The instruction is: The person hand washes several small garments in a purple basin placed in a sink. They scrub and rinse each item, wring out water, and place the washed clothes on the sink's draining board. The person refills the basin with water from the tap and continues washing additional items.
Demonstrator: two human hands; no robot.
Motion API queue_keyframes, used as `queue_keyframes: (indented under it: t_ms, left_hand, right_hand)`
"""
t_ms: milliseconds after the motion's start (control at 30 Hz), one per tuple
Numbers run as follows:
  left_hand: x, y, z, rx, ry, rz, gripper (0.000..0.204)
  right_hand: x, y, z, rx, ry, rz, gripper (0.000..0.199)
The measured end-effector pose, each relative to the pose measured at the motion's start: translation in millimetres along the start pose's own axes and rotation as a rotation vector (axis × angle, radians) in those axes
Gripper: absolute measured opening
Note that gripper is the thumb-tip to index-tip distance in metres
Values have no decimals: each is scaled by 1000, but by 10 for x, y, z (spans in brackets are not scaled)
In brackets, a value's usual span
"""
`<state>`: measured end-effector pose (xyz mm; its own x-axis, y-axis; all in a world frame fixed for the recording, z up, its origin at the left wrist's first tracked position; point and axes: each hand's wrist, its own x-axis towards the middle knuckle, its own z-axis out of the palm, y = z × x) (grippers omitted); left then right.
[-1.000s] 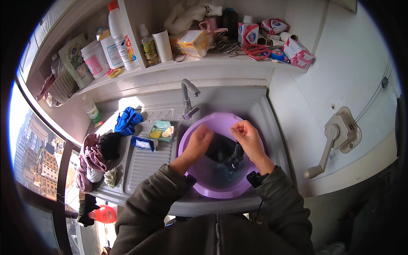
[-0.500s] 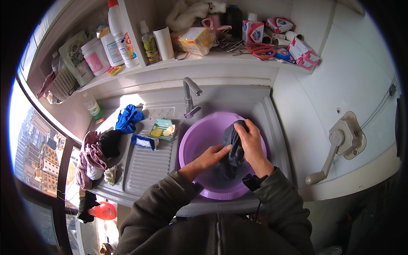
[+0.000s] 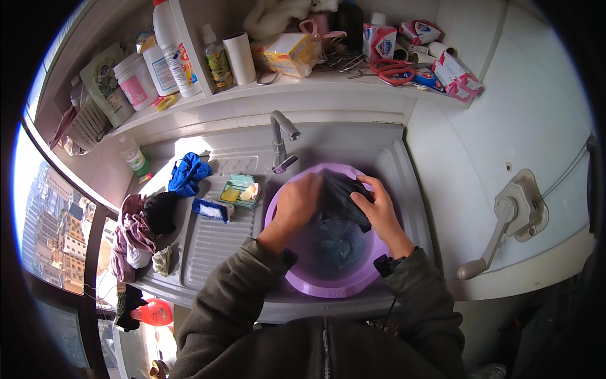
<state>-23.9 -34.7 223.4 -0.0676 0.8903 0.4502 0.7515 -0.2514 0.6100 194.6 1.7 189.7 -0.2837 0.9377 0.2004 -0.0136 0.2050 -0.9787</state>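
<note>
A purple plastic basin (image 3: 328,287) sits in the grey sink under the tap (image 3: 281,136). Above its far half I hold a dark wet garment (image 3: 341,199) between both hands. My left hand (image 3: 297,202) grips its left side, and my right hand (image 3: 379,211) clutches its right side with the fingers curled over the cloth. More dark cloth and bluish water (image 3: 338,246) lie in the basin below the hands.
On the ribbed drainboard (image 3: 214,243) lie a scrub brush (image 3: 209,210), a green soap dish (image 3: 238,191) and a blue cloth (image 3: 188,174). Clothes (image 3: 136,230) pile at the left edge. A shelf (image 3: 284,85) above holds bottles, tubs and boxes. A wall crank handle (image 3: 505,234) juts out at right.
A second ago my hands were apart and raised over the basin. They dipped in, gathered the dark garment, and now hold it bunched together toward the basin's far rim.
</note>
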Motion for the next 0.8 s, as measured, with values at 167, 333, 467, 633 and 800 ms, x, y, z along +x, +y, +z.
queue_keyframes:
  t_ms: [167, 333, 467, 633, 800]
  left_hand:
    - [154, -175, 54, 5, -41, -212, 32]
    - [85, -367, 263, -321, -88, -316, 41]
    - [-205, -429, 438, -724, -464, -550, 38]
    - [-374, -695, 911, -1522, -270, -918, 33]
    - [-562, -778, 1280, -941, -247, -634, 22]
  right_hand:
    - [5, -154, -53, -346, -312, 24, 40]
    - [95, 399, -251, -187, -148, 29, 36]
    - [145, 752, -192, 35, 241, 258, 29]
    - [-200, 428, 572, -463, 313, -247, 25]
    - [-171, 387, 853, -697, 14, -357, 24]
